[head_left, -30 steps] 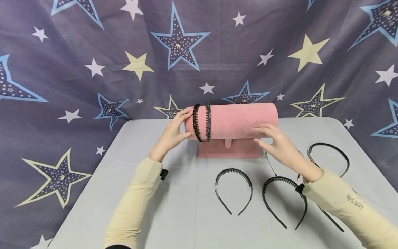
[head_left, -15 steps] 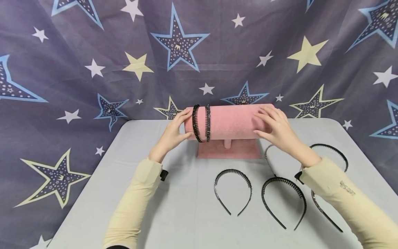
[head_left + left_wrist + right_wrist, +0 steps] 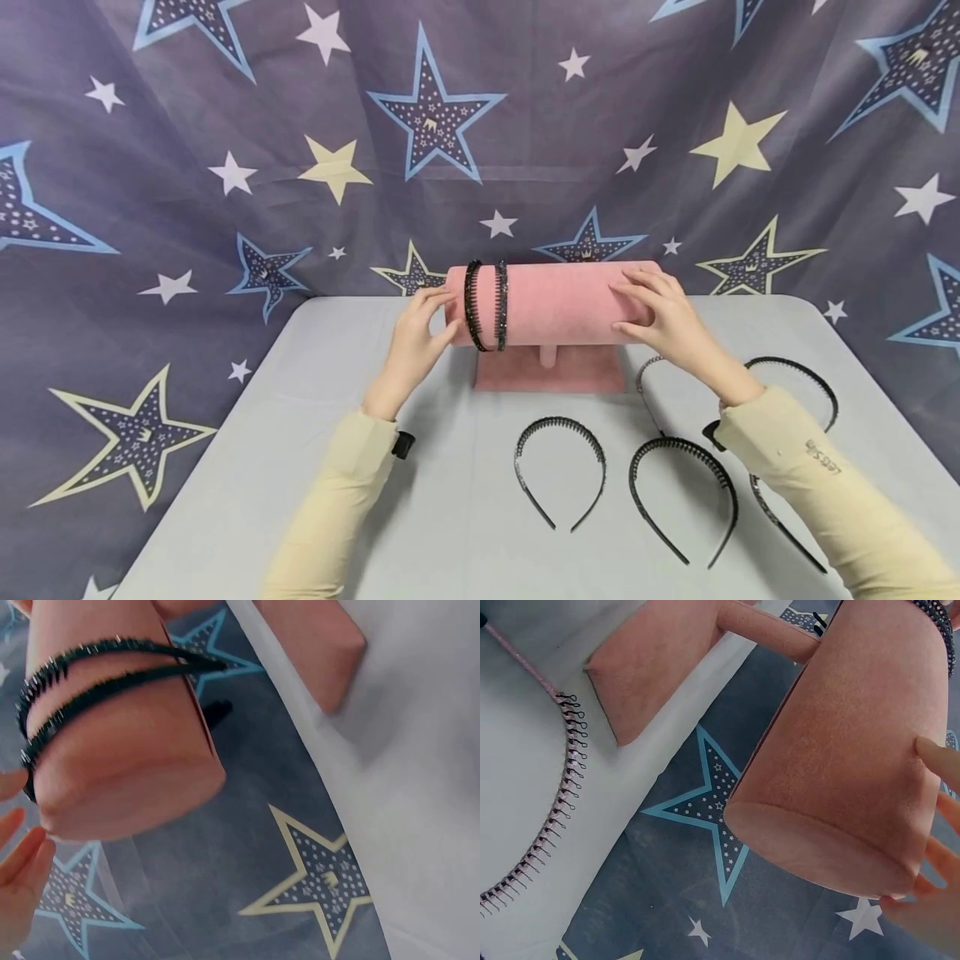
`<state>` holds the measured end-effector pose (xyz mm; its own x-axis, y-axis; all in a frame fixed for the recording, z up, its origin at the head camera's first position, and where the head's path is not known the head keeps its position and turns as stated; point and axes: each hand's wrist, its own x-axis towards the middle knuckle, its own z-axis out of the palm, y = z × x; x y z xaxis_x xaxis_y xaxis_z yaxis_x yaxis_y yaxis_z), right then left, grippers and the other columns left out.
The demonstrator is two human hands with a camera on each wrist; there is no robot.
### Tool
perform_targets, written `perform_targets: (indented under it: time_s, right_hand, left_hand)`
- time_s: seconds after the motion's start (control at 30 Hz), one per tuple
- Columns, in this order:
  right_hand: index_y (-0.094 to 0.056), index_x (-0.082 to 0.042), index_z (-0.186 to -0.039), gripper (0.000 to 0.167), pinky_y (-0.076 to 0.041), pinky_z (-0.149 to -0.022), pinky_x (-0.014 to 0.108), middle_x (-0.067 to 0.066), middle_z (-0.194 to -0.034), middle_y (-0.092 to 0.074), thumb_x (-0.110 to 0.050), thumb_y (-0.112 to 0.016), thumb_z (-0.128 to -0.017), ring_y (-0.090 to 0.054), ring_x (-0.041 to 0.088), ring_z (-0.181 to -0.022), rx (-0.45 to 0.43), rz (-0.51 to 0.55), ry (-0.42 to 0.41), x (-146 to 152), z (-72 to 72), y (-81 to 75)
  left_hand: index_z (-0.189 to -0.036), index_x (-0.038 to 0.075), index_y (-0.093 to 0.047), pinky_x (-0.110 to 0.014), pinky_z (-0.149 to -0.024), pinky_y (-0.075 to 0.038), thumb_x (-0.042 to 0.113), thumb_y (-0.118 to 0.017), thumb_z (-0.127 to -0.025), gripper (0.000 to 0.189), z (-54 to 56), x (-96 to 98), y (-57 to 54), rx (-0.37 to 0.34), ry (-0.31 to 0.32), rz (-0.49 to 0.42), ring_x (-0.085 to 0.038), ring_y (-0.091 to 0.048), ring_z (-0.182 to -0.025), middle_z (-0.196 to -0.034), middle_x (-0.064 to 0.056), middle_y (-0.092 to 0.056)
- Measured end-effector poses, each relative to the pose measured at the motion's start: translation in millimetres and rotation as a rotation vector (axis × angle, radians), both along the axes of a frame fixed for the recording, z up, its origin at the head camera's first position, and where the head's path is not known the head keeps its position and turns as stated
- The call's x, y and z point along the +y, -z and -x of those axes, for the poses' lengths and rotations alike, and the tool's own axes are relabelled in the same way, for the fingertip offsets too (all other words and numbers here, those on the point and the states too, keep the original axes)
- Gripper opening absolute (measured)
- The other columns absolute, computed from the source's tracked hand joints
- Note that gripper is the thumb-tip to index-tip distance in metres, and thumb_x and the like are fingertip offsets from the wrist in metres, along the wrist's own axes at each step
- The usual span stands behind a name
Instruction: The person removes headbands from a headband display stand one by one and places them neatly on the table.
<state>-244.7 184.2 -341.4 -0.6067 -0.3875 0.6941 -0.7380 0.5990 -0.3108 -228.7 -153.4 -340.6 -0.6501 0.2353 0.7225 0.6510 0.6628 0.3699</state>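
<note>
A pink velvet headband display stand [image 3: 570, 304] has a horizontal roll on a short post and flat base. Two black toothed headbands circle its left part: an outer headband [image 3: 472, 304] and an inner, glittery headband [image 3: 502, 304]. My left hand [image 3: 411, 346] is at the roll's left end, thumb and fingers spread; its fingertips [image 3: 30, 847] show beside the end in the left wrist view. My right hand [image 3: 667, 321] lies along the front of the right end, fingers loosely bent and fingertips [image 3: 930, 754] against the roll in the right wrist view. Neither hand touches a headband.
On the white table [image 3: 450, 500] lie a glittery headband [image 3: 558, 422], a black headband [image 3: 678, 444], a pinkish headband [image 3: 564, 784] behind it, and another headband [image 3: 795, 362] partly under the right sleeve. A star-printed curtain [image 3: 262, 208] hangs behind the table.
My right hand has come from in front of the roll's right end up onto it. My left fingers have slid slightly down the left end. The head view has tilted up a little.
</note>
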Motion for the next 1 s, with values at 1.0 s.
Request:
perform_targets:
  time_s: [1.0]
  right_hand:
    - [-0.061, 0.002, -0.108, 0.051, -0.03, -0.091, 0.05, 0.021, -0.119, -0.05, -0.001, -0.078, -0.06, -0.037, 0.039, -0.11, -0.076, 0.098, 0.008, 0.9, 3.5, 4.6]
  left_hand:
    - [-0.1, -0.005, -0.059, -0.026, -0.057, -0.051, -0.001, -0.07, -0.07, 0.032, -10.3, 48.1, 8.3, -0.078, -0.252, -0.331, -0.02, -0.058, -0.064, -0.079, -0.013, -0.056]
